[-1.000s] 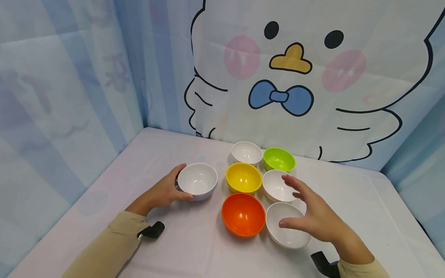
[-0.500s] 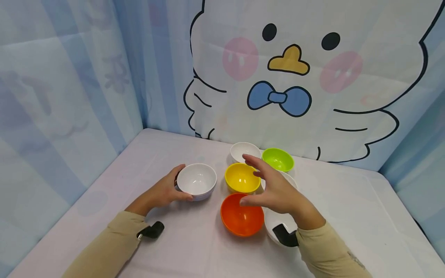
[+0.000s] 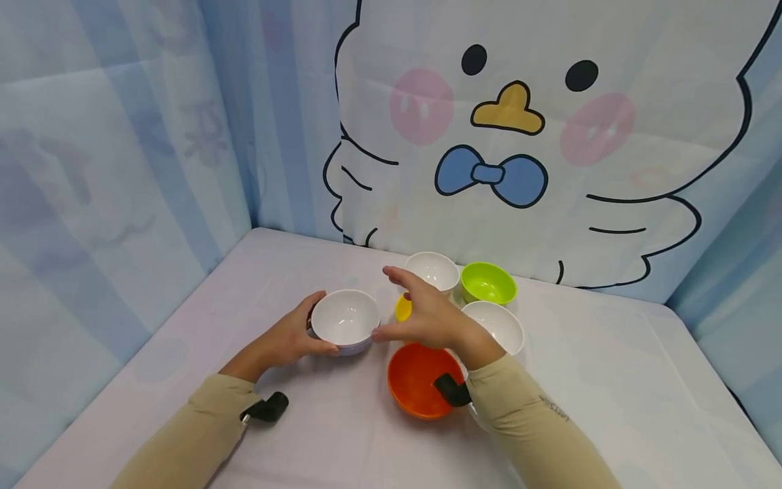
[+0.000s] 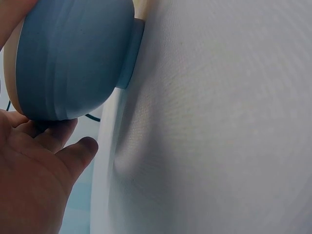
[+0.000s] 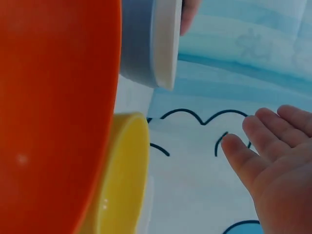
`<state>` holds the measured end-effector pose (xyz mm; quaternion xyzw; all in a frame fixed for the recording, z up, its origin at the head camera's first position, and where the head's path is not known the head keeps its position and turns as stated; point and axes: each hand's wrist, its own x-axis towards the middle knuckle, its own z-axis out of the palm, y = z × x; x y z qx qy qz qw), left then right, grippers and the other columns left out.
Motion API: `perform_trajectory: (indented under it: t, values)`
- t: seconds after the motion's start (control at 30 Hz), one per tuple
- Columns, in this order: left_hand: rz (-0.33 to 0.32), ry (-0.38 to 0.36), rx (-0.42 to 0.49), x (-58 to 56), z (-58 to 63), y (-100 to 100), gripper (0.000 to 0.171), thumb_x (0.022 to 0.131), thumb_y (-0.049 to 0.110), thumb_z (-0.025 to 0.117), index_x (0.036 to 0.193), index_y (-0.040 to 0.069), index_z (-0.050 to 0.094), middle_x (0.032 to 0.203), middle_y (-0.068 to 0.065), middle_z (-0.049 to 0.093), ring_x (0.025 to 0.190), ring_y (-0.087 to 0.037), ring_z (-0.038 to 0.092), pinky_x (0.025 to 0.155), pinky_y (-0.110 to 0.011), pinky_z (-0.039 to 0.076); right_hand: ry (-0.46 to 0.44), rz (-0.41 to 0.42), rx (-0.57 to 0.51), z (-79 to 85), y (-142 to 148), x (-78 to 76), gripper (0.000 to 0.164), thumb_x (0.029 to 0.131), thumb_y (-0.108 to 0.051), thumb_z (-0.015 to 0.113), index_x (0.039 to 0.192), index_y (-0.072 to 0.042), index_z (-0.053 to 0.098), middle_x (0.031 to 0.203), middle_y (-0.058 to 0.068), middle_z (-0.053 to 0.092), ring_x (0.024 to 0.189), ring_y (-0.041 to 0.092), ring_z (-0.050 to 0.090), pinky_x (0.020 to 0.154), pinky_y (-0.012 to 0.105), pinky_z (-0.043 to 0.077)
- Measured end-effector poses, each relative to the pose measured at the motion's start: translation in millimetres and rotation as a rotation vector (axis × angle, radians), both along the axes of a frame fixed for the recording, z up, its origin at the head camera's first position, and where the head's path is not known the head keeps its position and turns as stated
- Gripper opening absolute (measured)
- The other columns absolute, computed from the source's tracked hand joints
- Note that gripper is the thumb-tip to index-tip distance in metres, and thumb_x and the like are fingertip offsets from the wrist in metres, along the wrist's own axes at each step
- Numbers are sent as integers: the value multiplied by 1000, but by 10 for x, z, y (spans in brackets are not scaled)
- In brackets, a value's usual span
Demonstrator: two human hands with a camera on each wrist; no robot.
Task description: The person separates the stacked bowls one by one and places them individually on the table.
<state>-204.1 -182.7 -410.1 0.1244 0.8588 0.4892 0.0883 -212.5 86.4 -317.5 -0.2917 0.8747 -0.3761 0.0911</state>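
My left hand [image 3: 296,333] grips a bowl [image 3: 346,319], white inside and pale blue outside, from its left side. The thumb lies at the front and the fingers go round behind. In the left wrist view the same bowl [image 4: 73,58] is upright with its foot close to the cloth. My right hand [image 3: 430,316] is over the yellow bowl [image 3: 403,308], fingers and thumb spread, holding nothing. Its thumb tip appears beside the held bowl's right rim; contact is unclear. Under the right wrist stands an orange bowl [image 3: 418,380]. The right wrist view also shows the open right hand [image 5: 278,165].
At the back stand a white bowl [image 3: 435,268] and a green bowl [image 3: 489,284]. Another white bowl [image 3: 497,326] is right of the yellow one. My right sleeve [image 3: 525,414] mostly covers one more white bowl. A white cloth covers the table [image 3: 324,421]; printed curtains [image 3: 293,136] surround it.
My right hand has moved left, from above the white bowls on the right, across the orange and yellow bowls, to beside the held bowl. The left hand and its bowl stay in place.
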Motion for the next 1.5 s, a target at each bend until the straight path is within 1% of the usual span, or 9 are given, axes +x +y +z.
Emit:
perform_trajectory:
  t: [0.2, 0.4, 0.5, 0.7, 0.8, 0.93, 1.13, 1.33, 1.5]
  values:
    - [-3, -3, 5, 5, 6, -2, 115, 77, 33, 88, 156, -4, 13, 155, -25, 31, 138, -41, 36, 112, -57, 31, 4, 17, 23, -101, -141, -100, 95, 77, -39, 84, 154, -11, 36, 154, 4, 42, 135, 27, 45, 108, 44, 42]
    - [-10, 1, 12, 8, 4, -7, 114, 77, 31, 88, 155, -5, 12, 155, -26, 31, 138, -42, 36, 112, -57, 31, -32, 26, 56, -211, -257, -184, 96, 77, -38, 84, 155, -12, 35, 156, 5, 40, 135, 31, 45, 105, 43, 45]
    - [-6, -4, 4, 7, 3, -10, 115, 77, 32, 88, 155, -5, 12, 155, -26, 30, 138, -42, 36, 112, -57, 32, -49, 15, 79, -250, -300, -211, 97, 76, -40, 85, 155, -13, 35, 156, 4, 40, 135, 31, 45, 104, 44, 45]
    - [-11, -5, 5, 3, 17, -18, 114, 78, 32, 88, 155, -5, 13, 154, -25, 31, 137, -42, 38, 110, -56, 34, -87, -22, 133, -305, -374, -249, 100, 75, -43, 86, 156, -16, 34, 156, 3, 39, 137, 25, 43, 104, 46, 45]
    - [-14, 3, 10, 3, 25, -20, 114, 78, 32, 88, 155, -5, 13, 153, -25, 32, 135, -42, 39, 110, -56, 35, -106, -37, 148, -321, -413, -271, 100, 75, -41, 87, 156, -17, 33, 156, 5, 39, 135, 26, 44, 103, 47, 46]
    - [-17, 3, 12, 9, 27, -22, 113, 77, 31, 88, 155, -5, 14, 153, -25, 32, 136, -42, 39, 110, -56, 35, -129, -42, 176, -357, -460, -298, 102, 74, -41, 88, 157, -17, 33, 153, 6, 43, 130, 26, 47, 102, 46, 47]
    - [-24, 4, 24, 14, 26, -23, 114, 77, 29, 88, 155, -6, 13, 154, -25, 31, 137, -41, 37, 111, -55, 33, -134, -20, 194, -407, -504, -319, 105, 73, -39, 89, 157, -11, 31, 147, 7, 48, 126, 26, 49, 102, 44, 47]
    - [-30, 18, 27, 2, 15, -27, 113, 77, 28, 88, 154, -7, 14, 153, -27, 31, 137, -43, 38, 111, -57, 33, -140, 4, 200, -421, -513, -326, 108, 72, -39, 90, 157, -8, 30, 146, 8, 48, 125, 26, 50, 102, 43, 48]
    - [-32, 16, 39, -1, 5, -27, 113, 77, 27, 88, 154, -8, 13, 153, -27, 32, 136, -43, 38, 111, -57, 33, -129, 35, 202, -437, -513, -326, 111, 71, -40, 90, 156, -4, 29, 146, 10, 48, 124, 26, 49, 104, 42, 46]
